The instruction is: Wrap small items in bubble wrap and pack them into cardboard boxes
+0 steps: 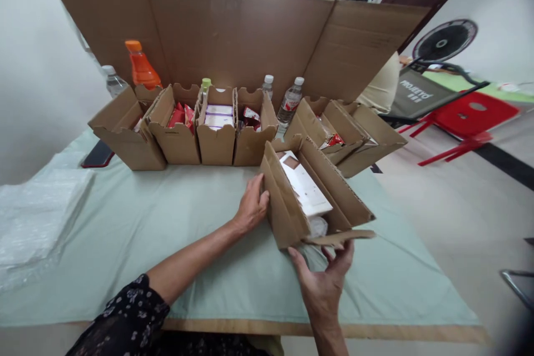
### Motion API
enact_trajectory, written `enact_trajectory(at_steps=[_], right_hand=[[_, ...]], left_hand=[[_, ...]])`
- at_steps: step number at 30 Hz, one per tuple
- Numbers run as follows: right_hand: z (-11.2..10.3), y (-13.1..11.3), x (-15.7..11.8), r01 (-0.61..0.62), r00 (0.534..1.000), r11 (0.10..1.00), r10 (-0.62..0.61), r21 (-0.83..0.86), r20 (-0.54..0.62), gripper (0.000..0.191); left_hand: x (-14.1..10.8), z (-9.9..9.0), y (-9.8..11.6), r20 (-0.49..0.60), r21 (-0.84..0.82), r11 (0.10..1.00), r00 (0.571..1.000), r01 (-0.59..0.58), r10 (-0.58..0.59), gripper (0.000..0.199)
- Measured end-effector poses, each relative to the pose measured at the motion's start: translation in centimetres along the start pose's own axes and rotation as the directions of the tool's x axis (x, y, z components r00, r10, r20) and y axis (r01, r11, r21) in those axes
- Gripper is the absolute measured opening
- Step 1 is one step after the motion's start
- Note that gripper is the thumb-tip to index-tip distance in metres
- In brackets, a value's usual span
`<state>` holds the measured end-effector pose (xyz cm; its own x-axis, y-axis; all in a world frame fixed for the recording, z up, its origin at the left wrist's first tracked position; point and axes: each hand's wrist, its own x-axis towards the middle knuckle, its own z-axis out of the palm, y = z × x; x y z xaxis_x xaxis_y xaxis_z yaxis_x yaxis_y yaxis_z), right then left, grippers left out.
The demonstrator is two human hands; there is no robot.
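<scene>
So the landmark here is the big cardboard screen (246, 33) standing along the back of the surface (192, 200); all places are relative to that. The thing being worked on is a loose cardboard box (283, 200), out in front of the screen's right part, on the side away from it and clear of the row.

Left hand (252, 204) is against the box's left wall, fingers bunched close to the thumb. Can't tell if that grip is actually squeezing anything. Right hand (325, 283) is at the end farthest from the screen, grip wide, thumb at a corner and fingertips partly tucked behind the flap (346, 238). Can't tell if it's pinching it.

Progress-wise, I'd call it mostly sorted: four boxes (175, 144) sit side by side along the screen's left and middle, the ones I can see into with stuff inside, and a pair of boxes (375, 150) stands by its right end. The loose one has a white packet (306, 186) and something clear and round (317, 227) in it, too unclear to name. What looks unfinished: it's out of line with the others, and that flap is hanging outward.
</scene>
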<state>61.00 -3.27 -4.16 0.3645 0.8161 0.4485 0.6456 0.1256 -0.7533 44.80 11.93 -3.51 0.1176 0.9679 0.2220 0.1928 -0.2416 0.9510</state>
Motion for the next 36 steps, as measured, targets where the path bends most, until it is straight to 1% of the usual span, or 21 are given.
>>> enact_trajectory(at_steps=[3,4,7,10,13,17,19,22,27,29,31,33,36], right_hand=[[1.2,-0.2,1.3,-0.029,0.999,0.999,0.028,-0.031,-0.044,0.106],[1.4,-0.1,1.6,-0.033,0.999,0.999,0.031,-0.032,-0.034,0.105],[1.6,0.5,2.4,-0.031,0.999,0.999,0.03,-0.034,-0.042,0.105],[1.5,1.4,3.3,0.006,0.999,0.998,-0.009,-0.065,-0.046,0.102],[1.6,2.0,4.8,0.04,0.998,0.993,-0.046,-0.107,-0.052,0.102],[1.8,2.1,6.5,0.032,0.998,0.993,-0.038,-0.117,-0.045,0.101],[1.8,1.9,6.7,0.046,0.998,0.992,-0.05,-0.115,-0.035,0.098],[1.9,1.9,6.0,0.073,0.997,0.99,-0.077,-0.123,-0.032,0.093],[2.1,2.0,5.0,0.092,0.994,0.987,-0.099,-0.132,-0.055,0.092],[2.4,2.2,5.3,0.111,0.992,0.983,-0.119,-0.147,-0.045,0.092],[2.8,2.6,6.2,0.141,0.988,0.976,-0.148,-0.166,-0.03,0.091],[3.3,3.1,7.8,0.171,0.984,0.966,-0.177,-0.191,-0.012,0.091],[4.4,3.9,11.0,0.219,0.975,0.945,-0.218,-0.241,0.031,0.091]], left_hand=[[-0.3,1.5,0.4,0.021,0.001,1.0,1.0,-0.017,0.017,0.053],[-0.5,1.7,0.6,0.033,-0.003,1.0,0.999,-0.018,0.018,0.052],[-1.5,2.1,1.3,0.059,-0.015,1.0,0.998,-0.015,0.016,0.053],[-2.2,2.4,1.8,0.063,-0.023,1.0,0.998,-0.001,0.003,0.059],[-1.7,3.0,2.3,0.075,-0.027,1.0,0.997,0.016,-0.014,0.063],[-0.3,3.3,2.8,0.084,-0.029,0.999,0.996,0.02,-0.017,0.067],[-0.1,3.2,2.9,0.078,-0.032,0.999,0.997,0.019,-0.017,0.068],[-0.4,3.1,2.9,0.074,-0.036,0.999,0.997,0.011,-0.008,0.064],[-0.8,3.1,2.8,0.06,-0.02,1.0,0.998,-0.008,0.01,0.061],[-0.5,3.1,2.8,0.056,-0.024,1.0,0.998,-0.006,0.008,0.06],[0.3,3.0,2.8,0.056,-0.035,0.999,0.998,-0.002,0.004,0.061],[1.6,3.0,2.7,0.062,-0.042,0.999,0.998,-0.011,0.014,0.063],[4.1,2.8,2.2,0.075,-0.022,0.999,0.997,-0.03,0.032,0.065]])
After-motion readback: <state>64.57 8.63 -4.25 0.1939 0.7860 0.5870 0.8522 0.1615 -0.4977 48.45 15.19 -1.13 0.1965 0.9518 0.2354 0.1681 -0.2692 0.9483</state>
